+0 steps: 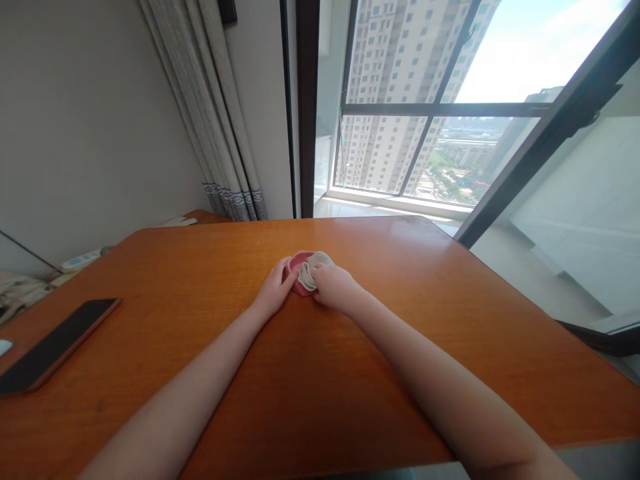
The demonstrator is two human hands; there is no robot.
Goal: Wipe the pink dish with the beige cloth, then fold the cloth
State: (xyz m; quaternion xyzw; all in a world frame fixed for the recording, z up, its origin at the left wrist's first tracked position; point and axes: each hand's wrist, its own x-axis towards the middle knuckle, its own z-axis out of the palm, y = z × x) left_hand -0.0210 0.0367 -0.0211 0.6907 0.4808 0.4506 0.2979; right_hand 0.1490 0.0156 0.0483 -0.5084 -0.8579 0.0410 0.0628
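Observation:
A small pink dish (296, 263) with a wavy rim rests on the wooden table, near the middle of the view. My left hand (274, 288) grips its left side, with the thumb at the near edge and the fingers round the outside. On the right, my right hand (334, 287) is closed on a light grey cloth (307, 276), bunched up and pressed inside the dish. Part of the cloth sticks out over the far right rim. My right fingers and the cloth hide much of the dish's inside.
The brown wooden table (210, 267) spreads around both arms. A flat black slab with a brown edge (60, 343) lies at the left, beside a partly seen white object (4, 347). A grey curtain (215, 113) hangs beyond the far left edge; a large window (415, 110) is at the back.

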